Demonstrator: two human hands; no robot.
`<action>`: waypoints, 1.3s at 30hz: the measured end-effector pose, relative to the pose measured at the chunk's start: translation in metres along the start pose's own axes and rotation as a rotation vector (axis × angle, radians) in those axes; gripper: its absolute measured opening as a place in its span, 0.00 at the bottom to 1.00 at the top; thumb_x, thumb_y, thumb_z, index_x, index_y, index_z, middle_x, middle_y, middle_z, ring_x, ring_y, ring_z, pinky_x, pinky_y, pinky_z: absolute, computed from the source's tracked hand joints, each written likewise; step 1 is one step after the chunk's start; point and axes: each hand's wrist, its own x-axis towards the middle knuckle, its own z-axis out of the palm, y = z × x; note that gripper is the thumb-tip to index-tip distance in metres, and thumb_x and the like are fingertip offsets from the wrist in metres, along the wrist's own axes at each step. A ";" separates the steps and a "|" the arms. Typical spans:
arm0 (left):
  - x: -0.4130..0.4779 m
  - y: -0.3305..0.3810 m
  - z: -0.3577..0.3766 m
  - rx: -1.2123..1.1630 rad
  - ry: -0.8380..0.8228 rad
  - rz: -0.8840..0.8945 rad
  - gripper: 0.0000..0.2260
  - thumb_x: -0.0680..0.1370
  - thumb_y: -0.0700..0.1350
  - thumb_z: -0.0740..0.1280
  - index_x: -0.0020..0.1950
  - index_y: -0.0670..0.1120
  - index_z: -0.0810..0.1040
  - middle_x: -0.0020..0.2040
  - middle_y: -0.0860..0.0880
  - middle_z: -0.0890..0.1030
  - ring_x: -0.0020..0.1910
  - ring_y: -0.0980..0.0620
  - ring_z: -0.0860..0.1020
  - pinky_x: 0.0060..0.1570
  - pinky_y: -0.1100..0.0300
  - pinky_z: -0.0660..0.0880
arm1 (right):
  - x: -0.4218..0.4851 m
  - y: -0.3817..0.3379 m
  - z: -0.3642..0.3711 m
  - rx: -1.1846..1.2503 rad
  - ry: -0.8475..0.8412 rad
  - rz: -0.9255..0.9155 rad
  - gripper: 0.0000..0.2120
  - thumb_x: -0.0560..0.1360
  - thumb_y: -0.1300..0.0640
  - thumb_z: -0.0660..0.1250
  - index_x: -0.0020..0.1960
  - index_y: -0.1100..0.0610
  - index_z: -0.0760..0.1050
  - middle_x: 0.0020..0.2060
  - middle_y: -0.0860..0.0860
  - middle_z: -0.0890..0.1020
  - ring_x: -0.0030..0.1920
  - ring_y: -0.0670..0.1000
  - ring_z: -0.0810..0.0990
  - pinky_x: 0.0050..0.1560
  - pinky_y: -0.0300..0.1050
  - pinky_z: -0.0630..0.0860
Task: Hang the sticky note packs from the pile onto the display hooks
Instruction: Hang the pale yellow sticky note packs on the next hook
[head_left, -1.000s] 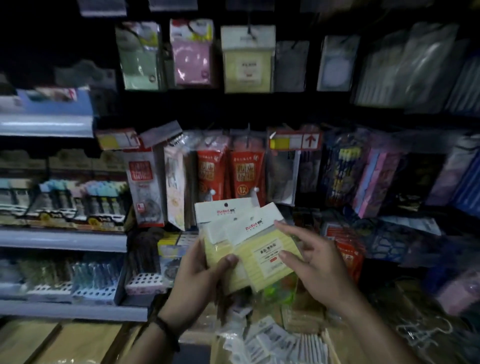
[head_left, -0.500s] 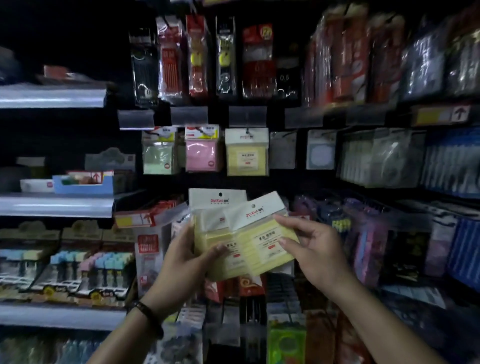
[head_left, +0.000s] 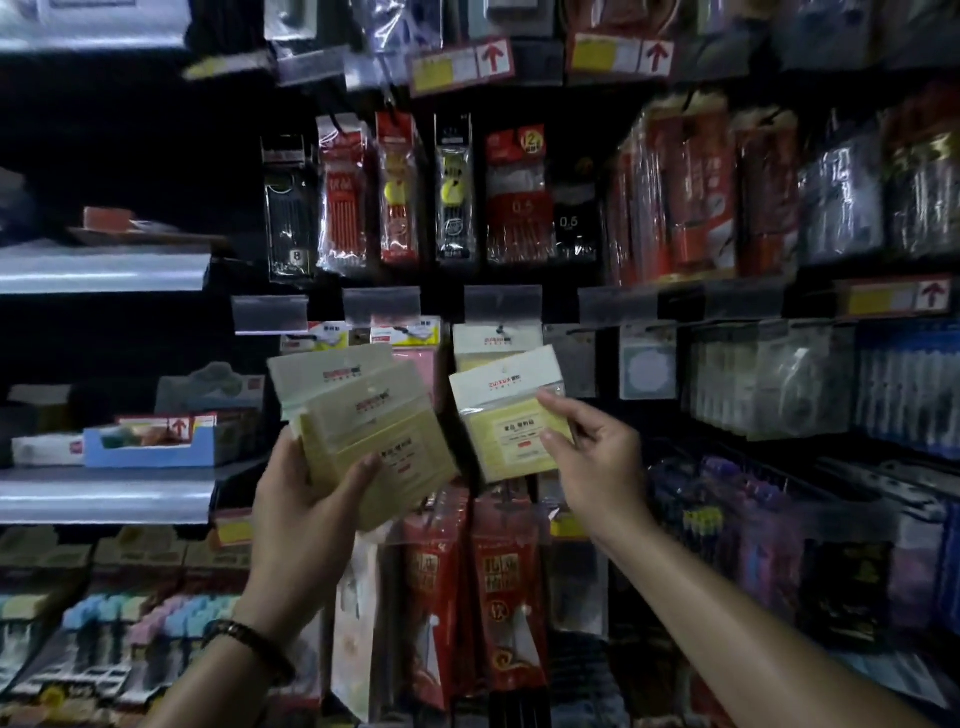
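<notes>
Just below the yellow pack already hanging on its hook (head_left: 497, 340), my right hand (head_left: 597, 467) had one sticky note pack (head_left: 511, 415) pinched at its right edge, thumb across the front film and the other fingers tucked behind it, closed lightly and holding nothing else. That single pack sat tilted, its white header card up and close under the hanging one, not yet on the hook as far as I could judge. Off to the left of the hanging pack and lower, my left hand (head_left: 306, 499) was clamped on a small stack of packs (head_left: 371, 431), thumb pressed over the front, fingers wrapped behind; how many were in the stack I couldn't tell.

These felt like light things, I'd say: a firm little block of yellow paper in a thin, glossy plastic sleeve, likely a bit slippery. The header looked like stiff white card with a small punched hole near the top. My guess was the pad's edge made the safest grip, leaving the hole clear for the hook. Squeezing the film alone might have let it slide.
</notes>
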 end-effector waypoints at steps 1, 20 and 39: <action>0.003 -0.001 -0.003 0.014 0.012 0.008 0.20 0.79 0.38 0.74 0.66 0.57 0.77 0.61 0.53 0.85 0.59 0.54 0.86 0.53 0.52 0.86 | 0.004 0.000 0.004 0.019 0.003 -0.006 0.22 0.80 0.73 0.70 0.60 0.48 0.86 0.60 0.43 0.87 0.60 0.41 0.85 0.56 0.40 0.84; 0.021 -0.007 -0.005 0.005 -0.064 -0.007 0.18 0.79 0.40 0.73 0.61 0.62 0.78 0.57 0.61 0.86 0.56 0.60 0.85 0.44 0.64 0.84 | 0.045 -0.003 0.032 0.048 0.137 -0.030 0.20 0.79 0.74 0.69 0.64 0.56 0.85 0.59 0.43 0.85 0.51 0.29 0.83 0.47 0.27 0.79; 0.027 -0.005 0.008 -0.153 -0.106 -0.155 0.17 0.80 0.37 0.72 0.68 0.50 0.78 0.59 0.50 0.87 0.56 0.49 0.88 0.45 0.55 0.86 | 0.075 -0.004 0.034 -1.128 -0.129 -0.029 0.29 0.82 0.50 0.69 0.81 0.40 0.67 0.61 0.50 0.81 0.48 0.51 0.82 0.47 0.48 0.85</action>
